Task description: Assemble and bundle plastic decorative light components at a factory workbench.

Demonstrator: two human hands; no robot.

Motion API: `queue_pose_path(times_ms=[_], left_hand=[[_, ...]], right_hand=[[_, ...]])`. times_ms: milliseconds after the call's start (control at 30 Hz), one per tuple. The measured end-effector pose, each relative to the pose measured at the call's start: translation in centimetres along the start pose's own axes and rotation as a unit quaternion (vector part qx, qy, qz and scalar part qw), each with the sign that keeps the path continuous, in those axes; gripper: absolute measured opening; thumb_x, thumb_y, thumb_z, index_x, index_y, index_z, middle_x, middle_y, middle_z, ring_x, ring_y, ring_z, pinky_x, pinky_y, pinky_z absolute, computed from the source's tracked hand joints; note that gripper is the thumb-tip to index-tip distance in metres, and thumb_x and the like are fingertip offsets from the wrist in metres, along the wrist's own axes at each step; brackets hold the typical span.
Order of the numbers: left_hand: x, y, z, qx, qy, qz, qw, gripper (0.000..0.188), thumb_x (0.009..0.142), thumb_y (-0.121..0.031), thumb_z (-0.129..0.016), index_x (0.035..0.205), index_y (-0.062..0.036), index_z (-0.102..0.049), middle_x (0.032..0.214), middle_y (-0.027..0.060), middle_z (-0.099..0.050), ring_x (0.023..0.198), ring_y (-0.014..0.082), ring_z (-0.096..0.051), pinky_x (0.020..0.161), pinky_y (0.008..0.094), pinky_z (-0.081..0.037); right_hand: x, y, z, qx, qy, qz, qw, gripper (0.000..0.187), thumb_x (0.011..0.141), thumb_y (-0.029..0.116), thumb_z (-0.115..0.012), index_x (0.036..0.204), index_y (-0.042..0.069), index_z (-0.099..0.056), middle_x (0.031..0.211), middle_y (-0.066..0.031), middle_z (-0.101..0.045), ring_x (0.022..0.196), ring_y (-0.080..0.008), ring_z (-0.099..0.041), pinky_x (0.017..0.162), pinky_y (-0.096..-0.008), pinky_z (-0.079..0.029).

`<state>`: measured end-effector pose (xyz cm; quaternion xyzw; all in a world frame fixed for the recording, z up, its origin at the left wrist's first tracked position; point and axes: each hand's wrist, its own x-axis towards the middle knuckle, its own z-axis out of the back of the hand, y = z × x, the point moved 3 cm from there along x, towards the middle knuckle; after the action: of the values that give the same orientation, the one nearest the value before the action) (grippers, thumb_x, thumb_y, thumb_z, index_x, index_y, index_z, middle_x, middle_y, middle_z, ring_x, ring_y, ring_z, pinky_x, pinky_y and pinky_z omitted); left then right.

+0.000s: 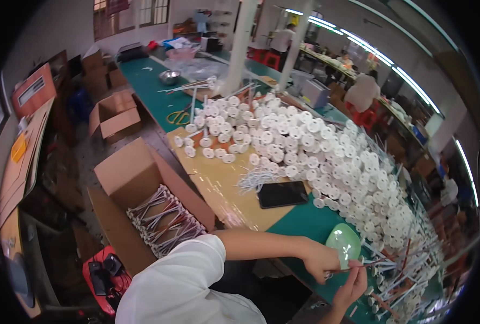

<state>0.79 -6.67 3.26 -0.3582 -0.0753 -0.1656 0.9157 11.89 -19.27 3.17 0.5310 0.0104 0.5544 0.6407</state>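
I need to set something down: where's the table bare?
Green tabletop shows between the black tablet and green dish; brown sheet shows between the near carton and white ties. Crowded: the white disc heap and the rods by the right hand.

Room over green tabletop (307,220) between tablet (283,195) and green dish (345,240), white-disc heap (326,151) beyond

1 thin, straight, reddish-brown rod (367,265) is held nearly level at 4 o'clock, pointing toward 3 o'clock, its far end hard to make out.
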Motion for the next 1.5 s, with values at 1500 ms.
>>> queue_pose_path(times_ms=[1500], left_hand=[[-31.3, 13.8, 37.1, -0.043, -0.524, 0.468, 0.710, 0.022, 0.094, -0.019, -0.051, 0.106, -0.0008, -0.055, 0.096, 0.0151, -0.065, 0.085, 0.0230, -0.067, 0.069, 0.0357, -0.055]], right_hand=[[-1.5, -4.4, -9.8, 0.456, -0.069, -0.337, 0.821, 0.011, 0.100, 0.016, -0.044, 0.096, 0.006, -0.044, 0.065, -0.0054, -0.050, 0.044, -0.0108, -0.042, 0.041, -0.0230, -0.035]])
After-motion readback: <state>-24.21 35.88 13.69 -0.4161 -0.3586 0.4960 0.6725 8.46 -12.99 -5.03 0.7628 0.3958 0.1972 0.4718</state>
